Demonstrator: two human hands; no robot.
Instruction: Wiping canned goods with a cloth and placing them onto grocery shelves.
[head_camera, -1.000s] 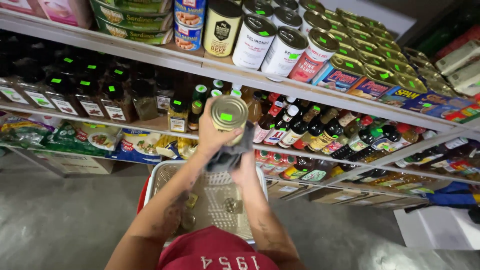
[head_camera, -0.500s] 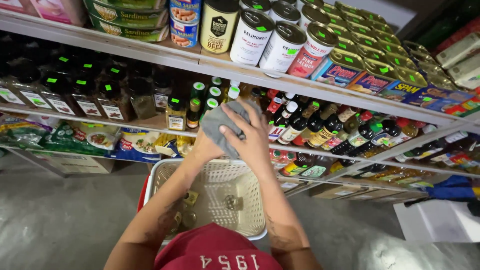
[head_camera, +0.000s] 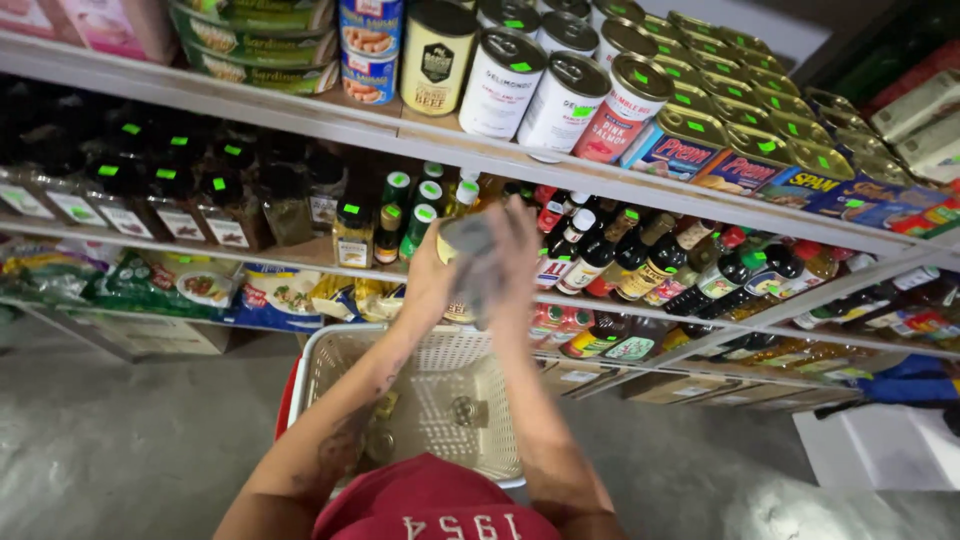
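A small round can with a pale label is held up in front of the middle shelf of bottles, above a cream perforated plastic basket. A grey cloth covers most of the can, and both are blurred, so the can's lid and label cannot be made out; only a strip of its left side and its bottom edge show.

The left hand is clenched around the can from the left, its fingers hidden behind it. The right hand lies flat over the cloth, fingers spread and pressed against it, pointing up and away. How firmly the right hand grips the cloth cannot be told.

Just behind the hands stand dark sauce bottles with red caps on the right and green-capped bottles on the left. The far upper shelf holds large cylindrical tins. The basket's near rim is cut off by a red cap at the bottom edge.
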